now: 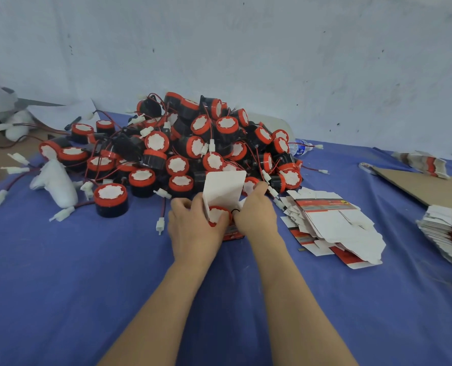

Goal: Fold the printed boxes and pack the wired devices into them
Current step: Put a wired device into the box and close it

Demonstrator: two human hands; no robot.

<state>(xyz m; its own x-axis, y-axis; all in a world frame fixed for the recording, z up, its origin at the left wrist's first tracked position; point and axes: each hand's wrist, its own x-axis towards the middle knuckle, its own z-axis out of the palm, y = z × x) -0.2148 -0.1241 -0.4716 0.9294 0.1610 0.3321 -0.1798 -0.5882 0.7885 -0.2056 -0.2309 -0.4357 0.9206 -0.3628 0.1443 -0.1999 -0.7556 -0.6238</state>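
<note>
From the head camera, both hands met at a printed box standing on the blue cloth, its white lid flap raised upright. The left hand gripped the box's left side, fingers curled round it. The right hand clasped the right side, its fingertips up at the flap's edge. A wired device sat in the box's open mouth, red rim and white face upward, between the two hands. Just behind lay a heap of wired devices, their leads tangled. Flat boxes were fanned out near the right hand, with a second stack and a cardboard sheet farther right.
</note>
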